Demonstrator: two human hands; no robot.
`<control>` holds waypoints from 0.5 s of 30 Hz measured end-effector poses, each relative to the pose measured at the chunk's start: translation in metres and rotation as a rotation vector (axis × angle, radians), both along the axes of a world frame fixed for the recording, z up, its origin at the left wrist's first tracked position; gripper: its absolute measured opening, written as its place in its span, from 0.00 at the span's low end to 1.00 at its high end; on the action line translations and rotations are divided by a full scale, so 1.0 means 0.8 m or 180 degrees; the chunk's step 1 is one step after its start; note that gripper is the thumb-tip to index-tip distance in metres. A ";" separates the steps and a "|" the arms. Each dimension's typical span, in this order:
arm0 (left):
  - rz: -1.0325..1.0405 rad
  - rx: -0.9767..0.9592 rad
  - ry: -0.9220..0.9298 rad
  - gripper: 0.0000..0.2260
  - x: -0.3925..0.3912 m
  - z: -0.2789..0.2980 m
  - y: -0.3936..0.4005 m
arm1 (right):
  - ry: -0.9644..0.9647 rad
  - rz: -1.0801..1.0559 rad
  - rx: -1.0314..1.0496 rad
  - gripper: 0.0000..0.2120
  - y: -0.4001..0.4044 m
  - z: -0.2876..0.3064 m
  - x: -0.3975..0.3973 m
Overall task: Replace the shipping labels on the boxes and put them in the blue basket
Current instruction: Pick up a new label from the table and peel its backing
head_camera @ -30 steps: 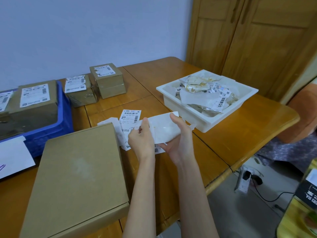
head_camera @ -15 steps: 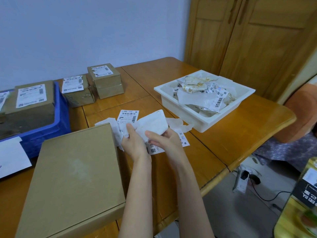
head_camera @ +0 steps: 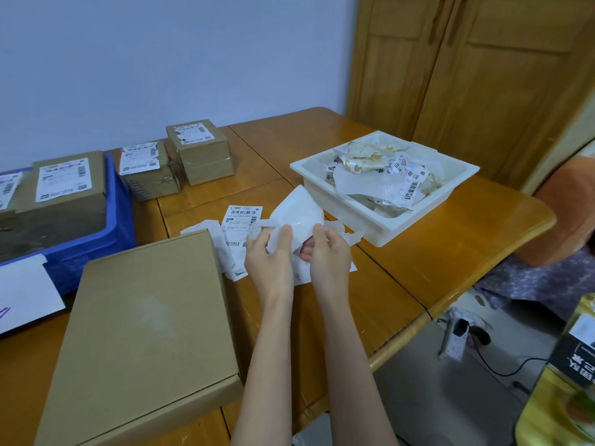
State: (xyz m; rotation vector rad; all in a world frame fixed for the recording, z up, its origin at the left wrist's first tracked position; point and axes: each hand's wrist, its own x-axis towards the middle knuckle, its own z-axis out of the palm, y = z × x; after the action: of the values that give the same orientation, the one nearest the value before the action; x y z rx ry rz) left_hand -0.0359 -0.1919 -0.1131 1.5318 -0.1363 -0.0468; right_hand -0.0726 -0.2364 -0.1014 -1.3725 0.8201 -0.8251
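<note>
Hands over table (head_camera: 434, 239), both on one crumpled white backing sheet (head_camera: 297, 214). Left hand (head_camera: 269, 255) grip: fingers curled, pinching sheet's lower left part. Right hand (head_camera: 328, 252) grip: fingers curled round sheet's lower right edge, thumb on top. Sheet held up off table, just left of white tray (head_camera: 389, 220).

Landmark = white tray, full of peeled labels + backing scraps. Fresh shipping label (head_camera: 241, 217) w/ barcode lies flat left of tray, partly under more loose white paper, behind hands. Flat cardboard box (head_camera: 141, 333) further left of tray and nearer the camera, top bare, no label on it. Blue basket (head_camera: 119, 220) far left of tray, holds a labelled brown box (head_camera: 64, 185); second labelled box at basket's left edge, cut off by frame. Two small labelled boxes (head_camera: 174, 162) stand side by side, touching, left + behind tray, between basket and tray. White paper sheet (head_camera: 25, 294) in front of basket.
</note>
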 end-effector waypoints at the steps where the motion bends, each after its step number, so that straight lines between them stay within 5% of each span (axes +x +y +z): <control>1: -0.0030 -0.0011 -0.0034 0.12 0.000 -0.001 -0.001 | 0.0035 -0.0115 -0.0115 0.17 -0.001 0.001 0.000; 9: -0.0222 0.0087 -0.0062 0.12 0.000 -0.010 -0.001 | 0.0535 -0.0537 -0.0847 0.20 -0.011 0.003 0.002; 15: -0.0331 0.0158 -0.0124 0.10 -0.002 -0.010 0.002 | 0.0755 -0.0589 -0.0562 0.20 -0.026 0.003 0.007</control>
State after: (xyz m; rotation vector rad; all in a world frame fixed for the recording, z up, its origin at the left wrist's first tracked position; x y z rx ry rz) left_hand -0.0371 -0.1902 -0.1209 1.5749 -0.2474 -0.1037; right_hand -0.0673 -0.2575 -0.0991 -1.5885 1.0914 -0.9050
